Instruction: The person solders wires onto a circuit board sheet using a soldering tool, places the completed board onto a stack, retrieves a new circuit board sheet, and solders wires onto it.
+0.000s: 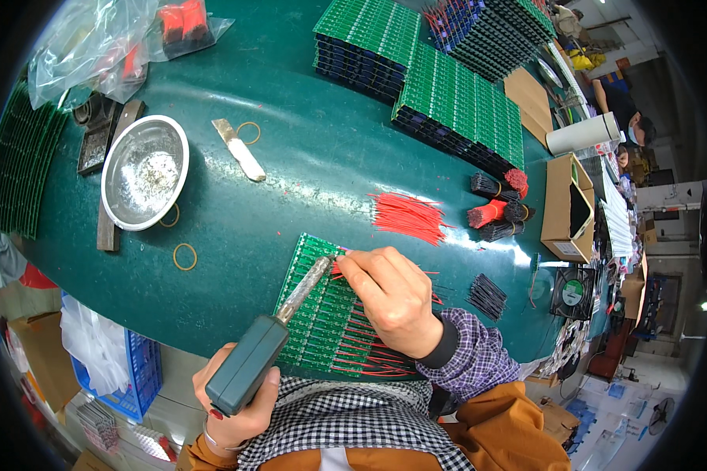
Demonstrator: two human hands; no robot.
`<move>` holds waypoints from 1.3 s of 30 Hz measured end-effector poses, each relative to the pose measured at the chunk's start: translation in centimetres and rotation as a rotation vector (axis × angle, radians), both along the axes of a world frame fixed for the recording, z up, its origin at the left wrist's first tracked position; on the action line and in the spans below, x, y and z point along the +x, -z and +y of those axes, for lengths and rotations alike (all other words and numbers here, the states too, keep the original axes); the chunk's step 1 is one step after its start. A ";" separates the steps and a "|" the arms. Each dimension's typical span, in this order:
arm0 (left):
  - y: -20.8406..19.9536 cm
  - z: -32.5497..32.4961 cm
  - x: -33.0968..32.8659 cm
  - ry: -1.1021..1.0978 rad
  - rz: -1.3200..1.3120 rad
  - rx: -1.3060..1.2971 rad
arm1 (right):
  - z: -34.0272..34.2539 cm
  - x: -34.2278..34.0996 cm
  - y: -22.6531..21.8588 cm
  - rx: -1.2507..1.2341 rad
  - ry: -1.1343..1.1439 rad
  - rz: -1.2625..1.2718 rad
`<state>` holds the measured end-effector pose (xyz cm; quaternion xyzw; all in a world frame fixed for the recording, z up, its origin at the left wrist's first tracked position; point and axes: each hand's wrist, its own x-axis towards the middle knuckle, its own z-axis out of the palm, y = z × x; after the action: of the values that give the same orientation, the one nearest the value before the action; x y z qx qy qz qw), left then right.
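Note:
My left hand is wrapped round the dark green body of a soldering gun. Its metal barrel slants up and right to the top edge of a green circuit board panel in front of me. At that edge my right hand is closed in a pinch by the iron's tip. Thin red wire shows under its fingers, but the pinched end is mostly hidden. Red and black wires stick out from the panel's right side. Beyond my right hand lies a spread pile of red wires.
Tall stacks of green panels stand at the back. Wire bundles, loose black wires, a cardboard box and a fan are right. A white bowl, a scraper-like blade and rubber bands lie left.

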<state>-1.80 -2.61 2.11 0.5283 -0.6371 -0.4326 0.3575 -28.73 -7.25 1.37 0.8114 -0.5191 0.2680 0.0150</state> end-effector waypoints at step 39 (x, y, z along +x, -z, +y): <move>0.4 1.6 1.0 -0.109 0.050 0.091 | 1.0 0.7 -0.6 0.014 0.018 -0.071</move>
<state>-0.82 -1.00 1.68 0.5668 -0.5781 -0.4542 0.3719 -28.02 -6.20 1.95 0.7968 -0.5286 0.2927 -0.0066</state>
